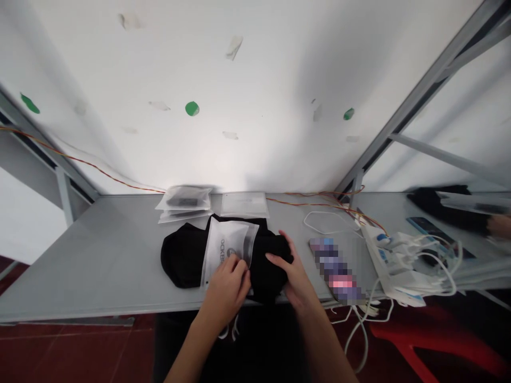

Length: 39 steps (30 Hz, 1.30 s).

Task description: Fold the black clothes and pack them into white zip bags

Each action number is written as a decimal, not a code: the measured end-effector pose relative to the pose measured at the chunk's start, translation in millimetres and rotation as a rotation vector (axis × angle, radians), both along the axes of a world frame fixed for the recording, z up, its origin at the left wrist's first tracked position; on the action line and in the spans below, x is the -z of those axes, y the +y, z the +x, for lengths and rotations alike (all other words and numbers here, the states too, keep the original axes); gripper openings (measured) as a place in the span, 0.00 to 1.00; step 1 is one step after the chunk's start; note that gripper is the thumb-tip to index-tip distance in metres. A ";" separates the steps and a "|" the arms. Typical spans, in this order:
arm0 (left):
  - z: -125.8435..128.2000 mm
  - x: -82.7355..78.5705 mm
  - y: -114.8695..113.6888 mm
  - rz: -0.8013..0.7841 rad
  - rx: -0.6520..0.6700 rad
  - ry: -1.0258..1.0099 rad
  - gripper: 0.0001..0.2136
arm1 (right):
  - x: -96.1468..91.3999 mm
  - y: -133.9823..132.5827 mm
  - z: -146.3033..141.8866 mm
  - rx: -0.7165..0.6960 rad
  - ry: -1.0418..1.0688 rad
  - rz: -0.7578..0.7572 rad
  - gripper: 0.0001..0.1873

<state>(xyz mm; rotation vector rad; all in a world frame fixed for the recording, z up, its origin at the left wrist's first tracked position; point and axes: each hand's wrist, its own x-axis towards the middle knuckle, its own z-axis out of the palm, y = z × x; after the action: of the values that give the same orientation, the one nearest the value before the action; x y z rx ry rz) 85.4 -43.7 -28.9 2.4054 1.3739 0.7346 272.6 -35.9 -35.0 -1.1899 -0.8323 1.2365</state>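
A pile of black fabric point(183, 258) lies on the grey table point(99, 255) near its front edge. On top of it rests a clear plastic bag with a white printed insert point(225, 242). My left hand point(227, 290) pinches the bag's near edge, fingers closed on it. My right hand point(293, 271) lies on the black fabric just right of the bag, fingers curled over the cloth and pressing it.
Stacked clear packets point(184, 203) and another flat bag point(244, 205) lie at the back of the table. A phone point(337, 268), a white power strip with chargers and cables point(399, 260) sit to the right. A red plastic stool point(423, 340) stands below. Another person's hand point(499, 226) shows far right.
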 end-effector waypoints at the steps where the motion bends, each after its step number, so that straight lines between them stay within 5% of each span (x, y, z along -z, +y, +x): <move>1: -0.4 0.8 0.8 -0.006 0.003 -0.035 0.08 | 2.2 -2.2 -2.4 -0.028 0.109 -0.076 0.34; 8: -7.8 14.6 7.9 -0.010 0.041 -0.196 0.06 | 2.1 -10.3 -7.5 -0.102 0.267 -0.228 0.36; 14: -13.2 5.0 6.8 0.142 0.060 -0.128 0.05 | 4.0 5.3 -11.5 -0.076 0.581 -0.363 0.16; 19: -4.3 6.2 2.2 0.361 0.007 0.002 0.04 | 6.3 14.5 -22.6 0.084 0.736 -0.292 0.06; 24: -6.4 7.2 3.7 0.247 -0.052 -0.081 0.04 | 4.5 -1.0 -27.6 -0.060 0.598 -0.286 0.15; 29: -16.0 3.9 11.8 0.158 0.033 -0.119 0.04 | 9.3 -10.0 -24.6 -0.194 0.348 -0.357 0.18; 32: -15.2 3.1 8.8 0.171 0.083 -0.089 0.06 | 14.7 -5.0 -27.1 -0.108 0.368 -0.377 0.15; 36: -6.6 7.1 -2.8 0.356 0.077 -0.029 0.07 | 22.0 2.6 -37.7 0.082 0.661 -0.297 0.08; 39: -2.7 16.9 -7.8 0.425 -0.124 -0.026 0.05 | 24.2 6.2 -41.4 0.150 0.802 -0.285 0.04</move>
<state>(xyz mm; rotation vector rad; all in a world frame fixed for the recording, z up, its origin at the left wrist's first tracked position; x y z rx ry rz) 82.7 -51.5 -45.8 2.6216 1.4911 1.1921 231.2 -29.7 -59.1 -0.8293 0.0265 1.5667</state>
